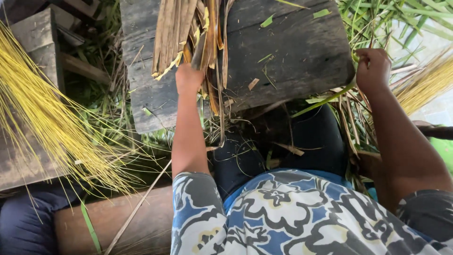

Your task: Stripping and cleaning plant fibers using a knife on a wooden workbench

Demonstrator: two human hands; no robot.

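We see our left hand [188, 78] on the dark wooden surface [292, 56], its grip clenched on a bundle of dry brown leaf strips [181, 33] that lies across the boards and reaches to the upper edge of the view. Our right hand [373, 68] is at the right corner of the surface, its grip closed on a long green leaf [325, 100] that goes down to the left over our dark trousers. Thin yellow fibres [52, 123] lie in a heap at the left, well apart from both hands. Green leaves [401, 19] cover the ground behind.
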